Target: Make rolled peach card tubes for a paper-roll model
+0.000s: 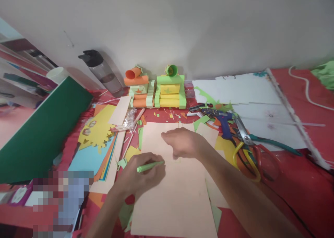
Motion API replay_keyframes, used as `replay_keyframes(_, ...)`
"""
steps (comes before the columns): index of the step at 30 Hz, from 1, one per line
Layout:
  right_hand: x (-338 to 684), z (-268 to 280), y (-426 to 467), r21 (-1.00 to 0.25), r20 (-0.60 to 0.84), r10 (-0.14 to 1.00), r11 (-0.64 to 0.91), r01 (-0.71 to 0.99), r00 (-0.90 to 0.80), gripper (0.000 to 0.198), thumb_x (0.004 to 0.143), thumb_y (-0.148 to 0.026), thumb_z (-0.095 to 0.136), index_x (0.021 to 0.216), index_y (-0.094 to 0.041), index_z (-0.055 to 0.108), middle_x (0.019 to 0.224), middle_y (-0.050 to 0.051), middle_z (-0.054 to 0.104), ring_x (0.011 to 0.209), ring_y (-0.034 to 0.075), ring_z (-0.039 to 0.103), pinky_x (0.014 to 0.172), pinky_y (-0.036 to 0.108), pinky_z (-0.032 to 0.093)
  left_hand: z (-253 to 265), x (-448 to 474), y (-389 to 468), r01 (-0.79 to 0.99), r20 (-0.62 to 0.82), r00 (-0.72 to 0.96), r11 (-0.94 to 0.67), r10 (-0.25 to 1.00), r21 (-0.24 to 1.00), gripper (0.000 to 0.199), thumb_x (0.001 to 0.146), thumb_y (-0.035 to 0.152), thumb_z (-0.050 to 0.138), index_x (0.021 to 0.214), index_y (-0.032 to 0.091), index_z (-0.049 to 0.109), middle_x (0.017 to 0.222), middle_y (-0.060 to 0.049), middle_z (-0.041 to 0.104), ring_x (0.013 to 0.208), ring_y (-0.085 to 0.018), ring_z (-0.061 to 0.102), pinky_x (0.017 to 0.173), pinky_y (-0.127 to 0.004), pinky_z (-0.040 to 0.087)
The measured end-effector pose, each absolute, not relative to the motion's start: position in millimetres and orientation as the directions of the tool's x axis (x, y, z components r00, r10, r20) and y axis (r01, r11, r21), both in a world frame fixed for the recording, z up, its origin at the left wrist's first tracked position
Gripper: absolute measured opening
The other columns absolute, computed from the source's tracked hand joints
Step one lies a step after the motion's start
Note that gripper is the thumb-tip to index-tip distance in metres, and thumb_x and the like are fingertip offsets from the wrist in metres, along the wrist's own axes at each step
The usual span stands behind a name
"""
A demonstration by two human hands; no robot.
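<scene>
Left hand (pixel 142 165): fingers clamped on the green pen (pixel 149 166), held slanted over the left part of the peach sheet (pixel 177 199). Right hand (pixel 186 142): over the upper part of the same sheet, index out and pointing left, thumb below it; can't tell if the other fingers are together or apart, or if they press on the paper. Sheet lies flat on the red counter (pixel 300 189), scraps sticking out from under its edges. Beyond it, two rolled-paper models side by side, orange one (pixel 139 96) left, green-yellow one (pixel 170 89) right. Glue gun (pixel 224 121) and scissors (pixel 245 138) to my right. Yellow cutouts (pixel 101 125) on my left, bottle (pixel 104 73) standing behind them, near the wall
</scene>
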State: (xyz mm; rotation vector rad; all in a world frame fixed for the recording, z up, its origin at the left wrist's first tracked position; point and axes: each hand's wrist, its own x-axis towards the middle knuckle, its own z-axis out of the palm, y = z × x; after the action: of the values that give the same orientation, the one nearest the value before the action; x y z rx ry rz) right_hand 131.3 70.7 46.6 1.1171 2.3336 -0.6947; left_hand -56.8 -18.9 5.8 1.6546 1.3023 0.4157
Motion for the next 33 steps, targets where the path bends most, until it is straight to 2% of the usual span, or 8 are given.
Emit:
replay_keyframes(7, 132, 45, 70, -0.254, -0.588, 0.577, 0.534, 0.806, -0.567, 0.041, 0.07, -0.024, 0.08, 0.103, -0.017, 0.055, 0.1, 0.008, 0.065, 0.091, 0.027, 0.062, 0.063, 0.029, 0.038, 10, -90, -20, 0.65, -0.323, 0.289, 0.063, 0.901, 0.758, 0.021, 0.084, 0.027, 0.056, 0.099, 0.021, 0.07, 0.106, -0.004, 0.074, 0.094, -0.021, 0.067, 0.078, -0.026, 0.052)
replay_keyframes(9, 132, 45, 70, -0.26, -0.587, 0.577, 0.53, 0.807, -0.568, 0.04, 0.07, -0.024, 0.079, 0.102, -0.017, 0.055, 0.099, 0.008, 0.065, 0.091, 0.027, 0.062, 0.062, 0.029, 0.037, 14, -102, -21, 0.689, -0.333, 0.26, 0.067, 0.906, 0.722, 0.019, 0.084, 0.028, 0.057, 0.096, 0.02, 0.07, 0.101, -0.004, 0.074, 0.089, -0.02, 0.068, 0.075, -0.025, 0.052)
replay_keyframes(12, 133, 43, 70, -0.269, -0.577, 0.577, 0.533, 0.802, -0.577, 0.041, 0.07, -0.024, 0.079, 0.102, -0.017, 0.054, 0.099, 0.008, 0.064, 0.091, 0.026, 0.061, 0.064, 0.029, 0.037, 19, -123, -22, 0.712, -0.317, 0.242, 0.054, 0.917, 0.7, 0.02, 0.087, 0.035, 0.055, 0.09, 0.019, 0.068, 0.083, -0.003, 0.072, 0.071, -0.016, 0.064, 0.062, -0.023, 0.048)
replay_keyframes(16, 134, 42, 70, -0.273, -0.579, 0.575, 0.531, 0.802, -0.578, 0.039, 0.07, -0.024, 0.079, 0.1, -0.018, 0.054, 0.098, 0.007, 0.063, 0.091, 0.025, 0.06, 0.063, 0.028, 0.036, 22, -140, -25, 0.729, -0.275, 0.136, 0.092, 0.952, 0.679, 0.026, 0.088, 0.042, 0.055, 0.093, 0.019, 0.066, 0.078, -0.002, 0.07, 0.068, -0.016, 0.062, 0.057, -0.022, 0.046)
replay_keyframes(27, 133, 42, 69, -0.273, -0.57, 0.594, 0.516, 0.812, -0.568, 0.038, 0.069, -0.025, 0.08, 0.097, -0.019, 0.054, 0.097, 0.006, 0.063, 0.09, 0.024, 0.059, 0.06, 0.028, 0.034, 10, -103, -26, 0.671, -0.275, 0.254, 0.036, 0.927, 0.74, 0.019, 0.088, 0.028, 0.054, 0.097, 0.021, 0.068, 0.097, -0.004, 0.074, 0.088, -0.02, 0.067, 0.076, -0.026, 0.051)
replay_keyframes(33, 133, 43, 71, -0.278, -0.582, 0.577, 0.521, 0.807, -0.573, 0.039, 0.069, -0.024, 0.079, 0.099, -0.018, 0.055, 0.098, 0.007, 0.064, 0.091, 0.025, 0.06, 0.061, 0.028, 0.035, 6, -104, -25, 0.662, -0.294, 0.249, 0.06, 0.923, 0.747, 0.02, 0.09, 0.031, 0.053, 0.098, 0.022, 0.069, 0.101, -0.004, 0.074, 0.092, -0.02, 0.068, 0.08, -0.026, 0.051)
